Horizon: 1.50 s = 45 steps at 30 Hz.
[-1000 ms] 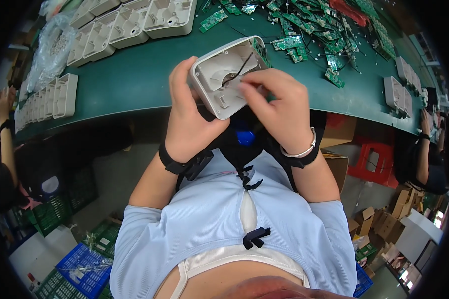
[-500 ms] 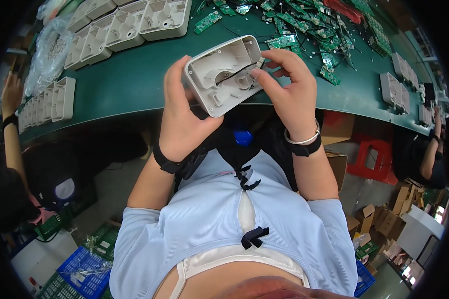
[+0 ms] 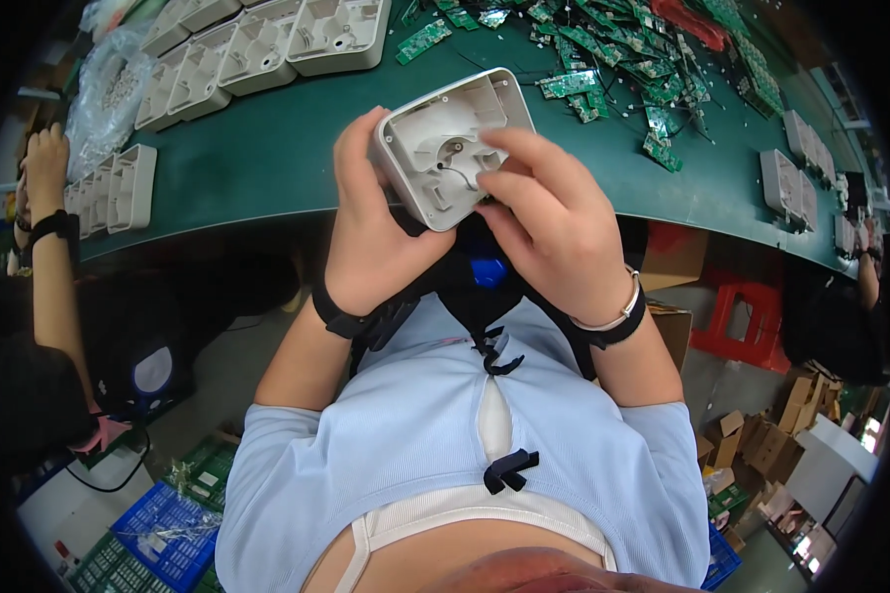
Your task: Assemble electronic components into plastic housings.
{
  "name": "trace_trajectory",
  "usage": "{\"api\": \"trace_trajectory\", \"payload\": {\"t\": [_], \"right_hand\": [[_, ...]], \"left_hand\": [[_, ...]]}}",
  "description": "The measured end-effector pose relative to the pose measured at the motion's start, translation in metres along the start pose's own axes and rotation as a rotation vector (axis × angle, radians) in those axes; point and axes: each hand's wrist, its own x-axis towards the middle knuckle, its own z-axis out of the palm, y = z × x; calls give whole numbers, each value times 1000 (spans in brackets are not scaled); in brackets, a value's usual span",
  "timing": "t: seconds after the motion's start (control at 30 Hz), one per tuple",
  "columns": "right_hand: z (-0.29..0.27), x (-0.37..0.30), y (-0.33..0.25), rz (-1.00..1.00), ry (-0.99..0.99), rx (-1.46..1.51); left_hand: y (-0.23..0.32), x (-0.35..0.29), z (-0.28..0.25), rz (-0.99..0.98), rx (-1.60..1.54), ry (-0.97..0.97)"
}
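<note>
My left hand [image 3: 376,232] grips a light grey plastic housing [image 3: 417,136] by its left end, fingers behind and thumb along the near edge. The housing is tilted, its open side facing me, held above the table's front edge. Inside are moulded posts, a round recess and a small hole. A thin dark wire [image 3: 458,175] comes out of that hole and runs to the fingertips of my right hand [image 3: 562,222], which are bent together over the housing's right end. The wire's far end is hidden by these fingers.
Rows of similar housings [image 3: 257,59] stand on the green table [image 3: 307,148] at the back left. Green circuit boards [image 3: 653,84] with wires are heaped at the back right. A clear bag [image 3: 109,94] lies far left, near another person's hand [image 3: 44,173]. More housings [image 3: 786,183] stand right.
My right hand has moved down and turned over the housing's right end. The wire, earlier stretched up to the right, now bends lower. The other person's arm at left has shifted rightward.
</note>
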Motion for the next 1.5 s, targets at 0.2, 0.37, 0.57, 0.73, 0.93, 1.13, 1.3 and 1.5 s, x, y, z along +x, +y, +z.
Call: {"api": "trace_trajectory", "payload": {"t": [0.2,0.37,0.57,0.73,0.93,1.13,1.3,1.5], "right_hand": [[-7,-15,9,-62,-160,-11],[-6,-22,10,-54,-184,14],[6,-25,17,79,-113,204],[0,-11,0,374,-153,267],[-8,-6,18,-67,-260,-36],[-58,-20,19,-105,-292,-127],[-151,-54,33,30,-163,-306],[-252,-101,105,302,-83,-720]], "left_hand": [[4,2,-2,-38,-39,-33],[8,2,1,-178,-172,-58],[2,1,2,-158,-267,-41],[9,1,-1,-199,-277,-52],[13,1,-2,-304,-377,-124],[16,34,-33,-191,-287,-283],[-32,85,-85,119,557,100],[-78,133,-99,10,880,-16]]}}
